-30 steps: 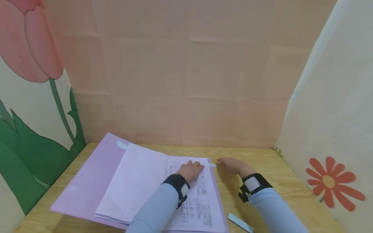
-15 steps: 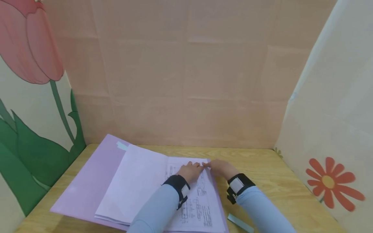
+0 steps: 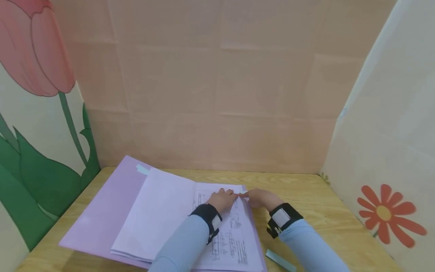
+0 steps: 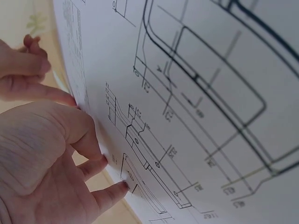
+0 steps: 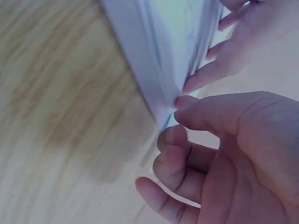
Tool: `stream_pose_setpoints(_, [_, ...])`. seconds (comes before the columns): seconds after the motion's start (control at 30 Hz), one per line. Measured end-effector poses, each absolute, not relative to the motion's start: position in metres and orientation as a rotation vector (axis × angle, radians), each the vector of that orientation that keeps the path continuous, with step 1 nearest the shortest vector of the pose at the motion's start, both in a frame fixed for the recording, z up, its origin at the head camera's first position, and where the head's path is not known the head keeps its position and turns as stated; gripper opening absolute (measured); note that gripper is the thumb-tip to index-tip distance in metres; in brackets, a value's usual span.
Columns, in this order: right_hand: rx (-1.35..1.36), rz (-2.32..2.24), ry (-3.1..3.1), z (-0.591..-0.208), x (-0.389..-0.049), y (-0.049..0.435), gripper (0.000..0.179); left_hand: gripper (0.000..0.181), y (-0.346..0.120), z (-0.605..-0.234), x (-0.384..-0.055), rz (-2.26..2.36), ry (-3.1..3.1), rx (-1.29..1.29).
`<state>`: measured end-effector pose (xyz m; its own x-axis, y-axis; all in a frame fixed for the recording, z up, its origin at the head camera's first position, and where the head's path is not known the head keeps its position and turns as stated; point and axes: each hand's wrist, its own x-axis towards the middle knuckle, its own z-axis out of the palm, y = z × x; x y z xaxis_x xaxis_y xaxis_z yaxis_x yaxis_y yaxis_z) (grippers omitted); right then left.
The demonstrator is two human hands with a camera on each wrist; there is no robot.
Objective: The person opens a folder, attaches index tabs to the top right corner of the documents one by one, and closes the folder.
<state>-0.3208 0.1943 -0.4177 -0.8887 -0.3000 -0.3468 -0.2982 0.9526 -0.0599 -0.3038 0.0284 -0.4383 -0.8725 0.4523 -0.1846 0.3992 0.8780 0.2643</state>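
Note:
A purple folder (image 3: 102,211) lies spread on the table, with a stack of white pages (image 3: 158,211) turned to its left side. On the right is a page (image 3: 221,241) with printed line drawings. My left hand (image 3: 222,200) rests on that page near its top, fingertips on the paper. My right hand (image 3: 261,198) is at the page's upper right edge; its index finger is straight and presses at the edge, the other fingers curled. A pale blue strip (image 3: 244,189) shows beside that finger, partly hidden. In the right wrist view the thumb (image 5: 201,114) lies close by the page corner.
Another pale blue strip (image 3: 281,260) lies on the wooden table (image 3: 299,181), right of the folder. A similar strip (image 3: 142,170) sits on the inner left cover. A beige sheet (image 3: 217,94) rises behind the table, and flower-patterned walls (image 3: 391,124) stand at both sides.
My right hand has moved left from the outer end of the strip onto the page edge, beside the left fingertips. The left hand and the folder have stayed in place.

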Motion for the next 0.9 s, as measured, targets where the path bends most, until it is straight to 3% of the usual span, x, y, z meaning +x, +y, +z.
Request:
stream_pose_setpoints(0.2, [-0.606,-0.063,2.925,-0.415,-0.326,0.186,0.032,0.042,0.031,-0.442,-0.307,0.309,2.823,0.643])
stream_pose_setpoints(0.4, [-0.640,-0.444,2.784,-0.426,-0.327,0.190,0.048,0.044,0.031,-0.443,-0.305,0.281,2.826,0.652])
stream_pose_setpoints(0.9, [-0.600,-0.439,2.804,-0.437,-0.335,0.261,0.044,0.042,0.030,-0.441,-0.303,0.329,2.821,0.632])
